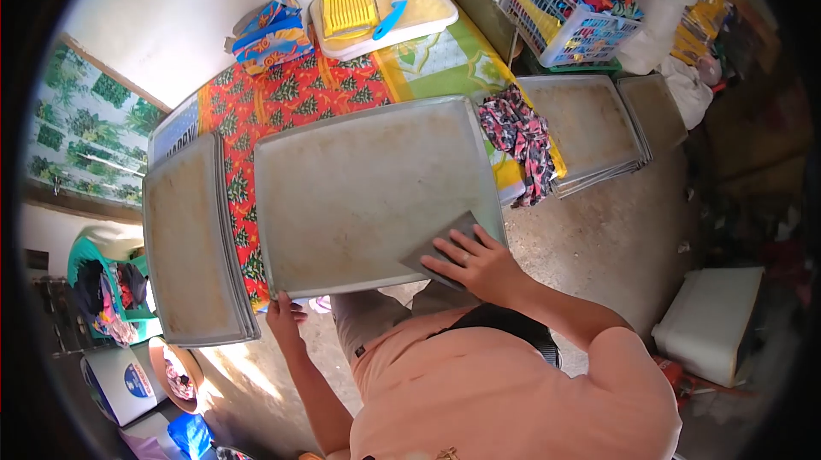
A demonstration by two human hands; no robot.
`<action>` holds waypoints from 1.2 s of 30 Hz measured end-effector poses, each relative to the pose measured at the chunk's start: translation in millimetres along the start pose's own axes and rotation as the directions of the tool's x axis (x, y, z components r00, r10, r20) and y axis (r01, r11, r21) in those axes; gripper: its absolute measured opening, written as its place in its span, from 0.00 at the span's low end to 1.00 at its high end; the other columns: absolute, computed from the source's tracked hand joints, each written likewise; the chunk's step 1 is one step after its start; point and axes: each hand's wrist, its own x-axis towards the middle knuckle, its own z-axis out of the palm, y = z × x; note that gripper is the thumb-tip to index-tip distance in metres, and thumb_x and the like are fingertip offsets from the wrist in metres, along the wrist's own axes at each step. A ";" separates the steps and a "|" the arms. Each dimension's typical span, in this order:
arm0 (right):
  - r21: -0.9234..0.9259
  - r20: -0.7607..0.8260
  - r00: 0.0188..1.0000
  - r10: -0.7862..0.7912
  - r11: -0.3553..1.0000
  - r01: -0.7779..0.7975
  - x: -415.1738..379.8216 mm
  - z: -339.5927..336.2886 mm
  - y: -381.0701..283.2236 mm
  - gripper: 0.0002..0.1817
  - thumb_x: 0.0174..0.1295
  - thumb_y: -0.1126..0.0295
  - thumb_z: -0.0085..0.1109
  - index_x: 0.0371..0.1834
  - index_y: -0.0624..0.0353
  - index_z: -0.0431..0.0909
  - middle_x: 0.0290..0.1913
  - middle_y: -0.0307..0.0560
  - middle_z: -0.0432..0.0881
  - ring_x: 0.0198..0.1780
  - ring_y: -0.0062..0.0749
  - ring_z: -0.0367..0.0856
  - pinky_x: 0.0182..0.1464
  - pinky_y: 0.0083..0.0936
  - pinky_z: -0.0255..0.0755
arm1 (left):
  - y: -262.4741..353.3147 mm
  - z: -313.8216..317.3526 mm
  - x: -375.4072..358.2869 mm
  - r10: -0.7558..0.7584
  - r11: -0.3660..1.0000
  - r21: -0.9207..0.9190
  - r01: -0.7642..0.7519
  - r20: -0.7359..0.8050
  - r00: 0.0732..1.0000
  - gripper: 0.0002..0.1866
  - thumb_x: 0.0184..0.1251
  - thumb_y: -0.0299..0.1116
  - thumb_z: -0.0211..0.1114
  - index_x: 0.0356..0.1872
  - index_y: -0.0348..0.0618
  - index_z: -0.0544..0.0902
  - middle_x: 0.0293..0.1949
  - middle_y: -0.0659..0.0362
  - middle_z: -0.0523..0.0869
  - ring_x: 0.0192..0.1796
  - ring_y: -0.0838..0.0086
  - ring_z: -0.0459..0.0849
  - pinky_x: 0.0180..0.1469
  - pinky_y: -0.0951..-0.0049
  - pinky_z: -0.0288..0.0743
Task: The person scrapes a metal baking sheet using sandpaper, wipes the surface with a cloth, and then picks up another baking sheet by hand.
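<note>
A large grey metal baking tray (pixel 368 195) with brownish stains lies in front of me, its near edge close to my body. My left hand (pixel 286 313) is at the near left corner, fingers curled and thumb on the rim. Over the near right part of the tray, my right hand (pixel 479 263) holds a dark grey flat sheet (pixel 429 253) against the surface, fingers spread on top of it. Whether the thumb goes under the sheet is hidden. Left of this tray is a stack of similar trays (pixel 188 238).
A patterned cloth (pixel 299 97) covers the table. At the back sit a white container (pixel 436 15), a yellow slicer (pixel 349 8) and a blue-handled knife (pixel 395 17). A crumpled cloth (pixel 517 135) hangs at right, beside more trays (pixel 577 118) and a clothes basket (pixel 564 28).
</note>
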 end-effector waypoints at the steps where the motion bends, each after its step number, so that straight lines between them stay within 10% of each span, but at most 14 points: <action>1: -0.004 0.071 0.997 0.020 1.000 -0.020 -10.4 -6.5 1.5 0.28 0.62 0.67 0.51 0.68 0.36 0.70 0.63 0.43 0.77 0.62 0.45 0.77 0.63 0.53 0.67 | 9.2 1.5 0.9 0.033 0.994 0.103 -0.033 -0.005 0.999 0.20 0.68 0.49 0.64 0.31 0.42 0.75 0.20 0.60 0.80 0.22 0.69 0.82 0.24 0.69 0.76; 5: -0.041 -0.084 0.982 0.171 0.984 -0.175 -15.8 -16.3 38.5 0.29 0.58 0.68 0.55 0.67 0.39 0.72 0.55 0.48 0.83 0.55 0.41 0.83 0.56 0.43 0.75 | 65.5 25.6 -27.7 0.411 0.643 0.756 -0.117 -0.212 0.887 0.22 0.67 0.50 0.63 0.45 0.38 0.76 0.37 0.52 0.83 0.42 0.54 0.82 0.44 0.53 0.74; 7: 0.065 0.268 0.771 0.577 0.788 -0.612 9.9 -57.7 50.8 0.26 0.56 0.67 0.61 0.61 0.43 0.77 0.42 0.55 0.86 0.43 0.46 0.87 0.45 0.40 0.79 | 67.0 34.9 -26.9 0.664 0.525 0.808 -0.268 -0.192 0.723 0.26 0.65 0.50 0.63 0.53 0.39 0.74 0.49 0.50 0.81 0.54 0.50 0.78 0.54 0.49 0.69; 9: 0.244 -0.160 0.685 0.711 0.701 -0.670 26.0 -57.2 83.4 0.20 0.56 0.64 0.66 0.53 0.52 0.81 0.33 0.59 0.86 0.35 0.53 0.86 0.37 0.42 0.79 | 71.2 40.6 -11.7 0.681 0.521 0.784 -0.337 -0.143 0.718 0.30 0.66 0.50 0.63 0.61 0.41 0.70 0.56 0.49 0.76 0.60 0.52 0.73 0.59 0.51 0.65; 17: 0.733 0.269 0.717 0.643 0.345 -0.586 74.9 -39.4 247.0 0.21 0.49 0.71 0.73 0.46 0.67 0.82 0.40 0.44 0.88 0.40 0.26 0.83 0.46 0.26 0.75 | 65.3 67.0 30.1 0.745 0.471 0.824 -0.314 -0.181 0.642 0.32 0.68 0.52 0.59 0.66 0.43 0.68 0.60 0.50 0.75 0.64 0.54 0.71 0.67 0.51 0.58; 23: 0.606 0.323 0.751 0.575 0.484 -0.631 73.6 -18.5 293.0 0.21 0.53 0.71 0.72 0.50 0.66 0.81 0.41 0.41 0.86 0.40 0.23 0.81 0.47 0.24 0.75 | 71.0 66.9 24.9 0.740 0.499 0.799 -0.335 -0.191 0.645 0.30 0.67 0.53 0.59 0.64 0.46 0.70 0.60 0.53 0.76 0.63 0.57 0.72 0.67 0.51 0.56; 32: 0.779 0.348 0.698 0.626 0.222 -0.587 78.4 -41.5 270.2 0.22 0.52 0.70 0.73 0.50 0.64 0.81 0.42 0.41 0.86 0.41 0.22 0.82 0.47 0.23 0.75 | 73.3 68.2 23.8 0.755 0.476 0.824 -0.307 -0.204 0.623 0.29 0.67 0.53 0.59 0.63 0.47 0.72 0.59 0.54 0.77 0.62 0.58 0.73 0.66 0.52 0.59; 36: 0.663 0.397 0.702 0.591 0.344 -0.665 77.2 -35.0 275.2 0.23 0.50 0.71 0.73 0.51 0.64 0.81 0.42 0.41 0.86 0.40 0.23 0.82 0.46 0.23 0.75 | 72.2 67.7 25.3 0.767 0.467 0.827 -0.313 -0.203 0.609 0.29 0.67 0.53 0.60 0.62 0.47 0.72 0.58 0.54 0.78 0.61 0.59 0.74 0.65 0.52 0.60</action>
